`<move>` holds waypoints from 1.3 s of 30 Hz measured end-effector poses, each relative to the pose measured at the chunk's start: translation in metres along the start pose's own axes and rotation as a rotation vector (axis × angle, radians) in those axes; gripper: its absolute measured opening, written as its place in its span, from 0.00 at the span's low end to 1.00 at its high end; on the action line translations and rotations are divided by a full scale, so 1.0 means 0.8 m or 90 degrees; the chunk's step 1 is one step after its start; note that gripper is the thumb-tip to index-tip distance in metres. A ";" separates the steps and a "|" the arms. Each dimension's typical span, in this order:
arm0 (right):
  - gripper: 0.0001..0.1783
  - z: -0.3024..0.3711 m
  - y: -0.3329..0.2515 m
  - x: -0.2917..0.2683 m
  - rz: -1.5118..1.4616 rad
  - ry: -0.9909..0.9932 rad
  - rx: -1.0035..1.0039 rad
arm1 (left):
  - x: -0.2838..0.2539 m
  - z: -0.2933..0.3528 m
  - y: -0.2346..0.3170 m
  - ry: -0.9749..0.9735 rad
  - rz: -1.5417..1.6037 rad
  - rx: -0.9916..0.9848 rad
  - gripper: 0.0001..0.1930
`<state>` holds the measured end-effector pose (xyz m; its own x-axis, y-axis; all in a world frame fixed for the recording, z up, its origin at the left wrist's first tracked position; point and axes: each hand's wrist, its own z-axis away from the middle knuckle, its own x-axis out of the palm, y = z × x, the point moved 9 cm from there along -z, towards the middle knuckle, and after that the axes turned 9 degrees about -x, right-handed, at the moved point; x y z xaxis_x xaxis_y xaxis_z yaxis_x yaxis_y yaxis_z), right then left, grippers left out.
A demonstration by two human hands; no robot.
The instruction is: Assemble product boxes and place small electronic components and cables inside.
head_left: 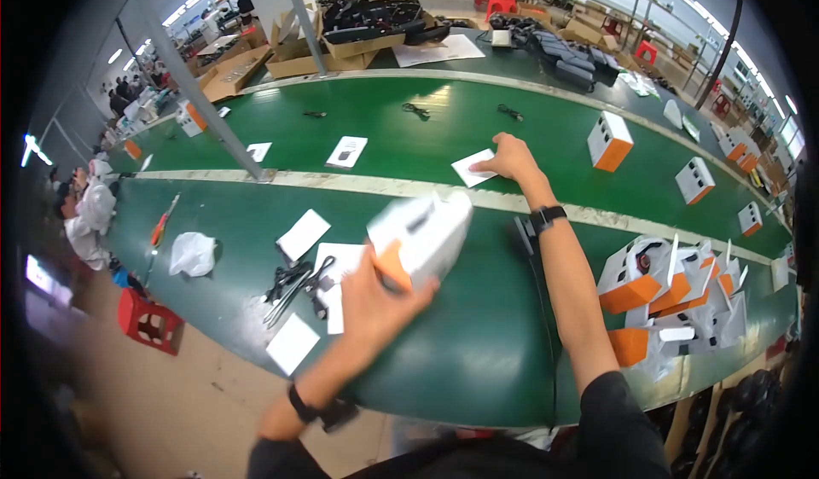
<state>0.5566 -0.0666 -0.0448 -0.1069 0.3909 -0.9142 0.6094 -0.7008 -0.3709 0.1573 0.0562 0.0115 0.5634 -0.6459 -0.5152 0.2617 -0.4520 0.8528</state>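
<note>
My left hand [375, 304] grips a white and orange box [426, 232], which is tilted and blurred by motion above the near green table. With arm stretched forward, my right hand [514, 159] pinches the edge of a white leaflet [469, 170] at the near edge of the green conveyor belt [375, 108]. Left of the box, several white leaflets [293, 343] lie around a pile of black cables [290, 281]. Several open white and orange boxes [636, 283] stand crowded together at the right, with bags and dark items showing inside some.
Black cables [416, 111], another leaflet [347, 151] and upright boxes [610, 141] sit spaced along the belt. A grey post [192, 78] rises at the left. On the near table are a crumpled plastic bag [194, 254], a red-handled tool [159, 227] and a black cord [546, 334].
</note>
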 end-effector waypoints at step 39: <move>0.47 0.610 -0.182 -0.223 -0.830 0.340 -0.088 | -0.017 0.241 0.055 -0.065 0.552 -0.029 0.10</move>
<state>0.1038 -0.3256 0.0927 -0.3574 0.9002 0.2488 0.3807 0.3837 -0.8413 0.0101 -0.0734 0.0394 0.5055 -0.8036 0.3141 -0.1944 0.2486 0.9489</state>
